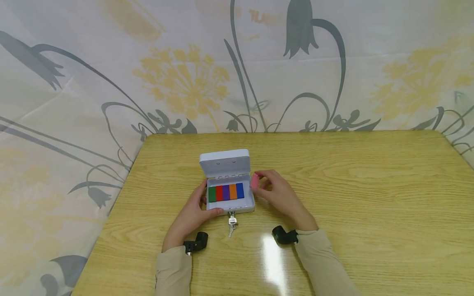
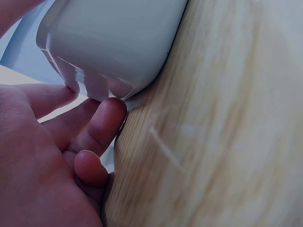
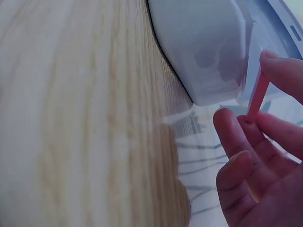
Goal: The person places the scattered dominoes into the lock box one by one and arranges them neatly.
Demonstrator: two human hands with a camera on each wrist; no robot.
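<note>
A small white metal cash box (image 1: 246,209) stands on the table, its lid (image 1: 226,166) raised at the back. Inside, a row of flat blocks lies side by side: green (image 1: 212,194), red (image 1: 219,193), purple (image 1: 226,192), orange (image 1: 233,191) and blue (image 1: 240,190). My left hand (image 1: 194,211) holds the box at its left side, thumb along the front edge, fingertips against the wall in the left wrist view. By the right rim, my right hand (image 1: 279,195) pinches a thin pink block (image 3: 258,97) between thumb and fingers. Keys (image 1: 232,222) hang from the front lock.
The wooden table (image 1: 370,205) extends well to the right of the box. Behind it hangs a flower-patterned cloth (image 1: 259,74). A black wrist camera (image 1: 196,243) sits on the left wrist, another camera (image 1: 284,235) on the right.
</note>
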